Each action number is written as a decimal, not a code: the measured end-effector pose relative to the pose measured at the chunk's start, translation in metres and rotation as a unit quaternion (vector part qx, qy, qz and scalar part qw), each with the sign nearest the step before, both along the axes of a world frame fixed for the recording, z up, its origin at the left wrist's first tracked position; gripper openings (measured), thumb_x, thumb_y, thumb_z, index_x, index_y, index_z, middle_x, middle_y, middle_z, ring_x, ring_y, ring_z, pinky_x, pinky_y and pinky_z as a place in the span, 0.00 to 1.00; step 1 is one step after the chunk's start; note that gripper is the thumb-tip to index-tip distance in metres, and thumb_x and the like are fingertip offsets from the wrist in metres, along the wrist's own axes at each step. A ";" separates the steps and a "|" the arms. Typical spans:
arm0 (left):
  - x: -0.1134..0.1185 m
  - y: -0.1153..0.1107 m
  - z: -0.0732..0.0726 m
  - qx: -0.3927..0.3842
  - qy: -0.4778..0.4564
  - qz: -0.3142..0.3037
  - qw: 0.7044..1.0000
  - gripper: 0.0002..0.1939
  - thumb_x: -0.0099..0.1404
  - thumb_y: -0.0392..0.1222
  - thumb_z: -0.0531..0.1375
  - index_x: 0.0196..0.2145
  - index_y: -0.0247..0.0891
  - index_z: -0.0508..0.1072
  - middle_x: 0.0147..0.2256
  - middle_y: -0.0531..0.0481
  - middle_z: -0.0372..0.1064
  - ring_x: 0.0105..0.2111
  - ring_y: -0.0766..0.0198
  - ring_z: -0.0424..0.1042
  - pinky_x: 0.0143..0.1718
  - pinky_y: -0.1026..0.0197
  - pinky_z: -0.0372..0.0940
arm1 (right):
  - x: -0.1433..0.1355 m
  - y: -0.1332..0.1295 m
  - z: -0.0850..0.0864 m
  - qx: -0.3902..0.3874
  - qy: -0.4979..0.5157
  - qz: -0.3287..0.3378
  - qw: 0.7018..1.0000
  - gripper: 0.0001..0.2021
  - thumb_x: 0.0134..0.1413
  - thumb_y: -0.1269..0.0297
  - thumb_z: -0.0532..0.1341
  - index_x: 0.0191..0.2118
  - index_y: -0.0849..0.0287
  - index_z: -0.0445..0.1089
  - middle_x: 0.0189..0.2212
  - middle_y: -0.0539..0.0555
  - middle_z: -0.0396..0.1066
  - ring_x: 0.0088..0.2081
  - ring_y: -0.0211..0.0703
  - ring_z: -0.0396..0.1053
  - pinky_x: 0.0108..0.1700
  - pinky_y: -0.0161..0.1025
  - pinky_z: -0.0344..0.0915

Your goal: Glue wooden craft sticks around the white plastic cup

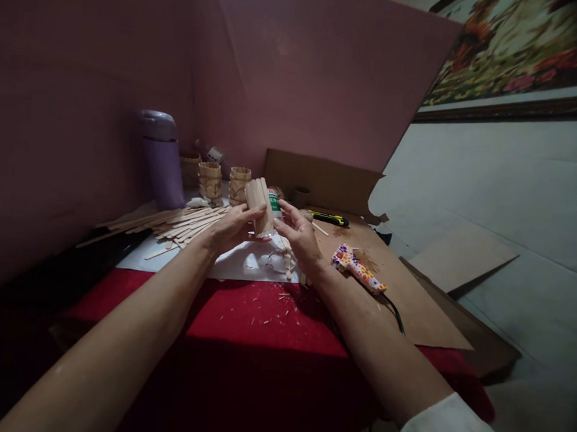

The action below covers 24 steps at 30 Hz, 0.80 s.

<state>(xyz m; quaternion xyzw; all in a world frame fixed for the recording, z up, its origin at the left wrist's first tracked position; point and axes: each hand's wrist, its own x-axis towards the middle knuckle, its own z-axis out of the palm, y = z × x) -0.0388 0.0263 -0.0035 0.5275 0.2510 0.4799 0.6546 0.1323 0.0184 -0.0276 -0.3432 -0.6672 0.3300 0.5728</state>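
Both hands hold a small clear plastic bottle (274,202) with a green and white label, tilted above the table. Flat wooden craft sticks (259,198) stand side by side along its left part. My left hand (237,227) grips the stick-covered side, its thumb lying across the sticks. On the label side, the fingers of my right hand (298,234) curl against the bottle. Behind the bottle are two round stick-covered cups (209,183) with wavy trim. A pile of loose craft sticks (191,225) lies to the left of my left hand.
A purple tumbler (163,164) stands at the back left. To the right, a flower-patterned glue gun (358,269) with a black cord and a yellow-black utility knife (329,219) lie on brown cardboard (409,316). Wood scraps dot the red cloth (263,321).
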 end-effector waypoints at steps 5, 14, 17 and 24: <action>-0.002 0.000 0.001 0.009 0.010 -0.029 0.999 0.27 0.52 0.41 0.73 0.48 0.33 0.73 0.45 0.38 0.74 0.38 0.58 0.74 0.36 0.53 0.74 | -0.002 -0.011 0.009 -0.070 0.054 0.027 0.996 0.33 0.49 0.51 0.66 0.62 0.52 0.67 0.59 0.60 0.71 0.57 0.58 0.69 0.56 0.55 0.70; -0.001 0.002 -0.003 0.014 0.023 -0.007 1.000 0.30 0.51 0.43 0.74 0.50 0.33 0.74 0.41 0.40 0.75 0.37 0.58 0.74 0.36 0.53 0.73 | -0.003 -0.012 0.012 -0.096 0.104 0.041 0.989 0.30 0.42 0.53 0.71 0.54 0.51 0.72 0.53 0.57 0.75 0.56 0.56 0.70 0.55 0.55 0.69; -0.001 0.002 -0.003 0.019 0.018 -0.008 1.000 0.29 0.51 0.43 0.74 0.50 0.33 0.74 0.40 0.40 0.75 0.36 0.58 0.74 0.36 0.54 0.73 | -0.003 -0.012 0.011 -0.098 0.113 0.045 0.988 0.28 0.42 0.55 0.71 0.53 0.51 0.73 0.53 0.57 0.75 0.56 0.55 0.70 0.57 0.55 0.68; -0.001 0.001 -0.003 0.016 0.020 -0.005 1.000 0.29 0.52 0.41 0.74 0.50 0.33 0.74 0.41 0.40 0.75 0.37 0.56 0.75 0.37 0.52 0.73 | -0.004 -0.008 0.006 -0.094 0.128 0.053 0.986 0.26 0.43 0.58 0.71 0.52 0.51 0.74 0.52 0.56 0.75 0.55 0.54 0.71 0.57 0.55 0.68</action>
